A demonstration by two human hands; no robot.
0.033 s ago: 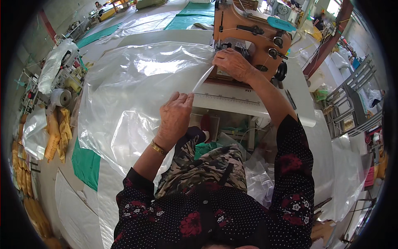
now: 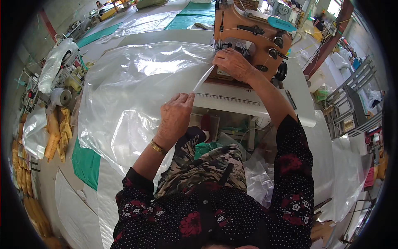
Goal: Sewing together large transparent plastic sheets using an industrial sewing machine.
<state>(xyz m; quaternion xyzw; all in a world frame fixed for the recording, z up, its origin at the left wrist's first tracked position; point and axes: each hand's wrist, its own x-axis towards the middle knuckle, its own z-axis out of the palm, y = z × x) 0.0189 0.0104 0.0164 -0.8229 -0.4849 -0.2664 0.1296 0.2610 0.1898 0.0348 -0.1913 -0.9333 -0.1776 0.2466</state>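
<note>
A large clear plastic sheet lies spread over the white work table, shiny and wrinkled. Its folded edge runs as a narrow white band between my two hands. My left hand is closed on the near end of that edge, palm down. Up at the front of an orange-brown sewing machine, my right hand pinches the far end of the edge, close beside the needle area. The fingertips of my right hand and the needle itself are mostly hidden.
A printed ruler scale runs along the table's near edge. Small dark snips lie right of the machine. A grey metal chair stands at the right. Rolls and yellow bundles crowd the left, and loose plastic lies below the table.
</note>
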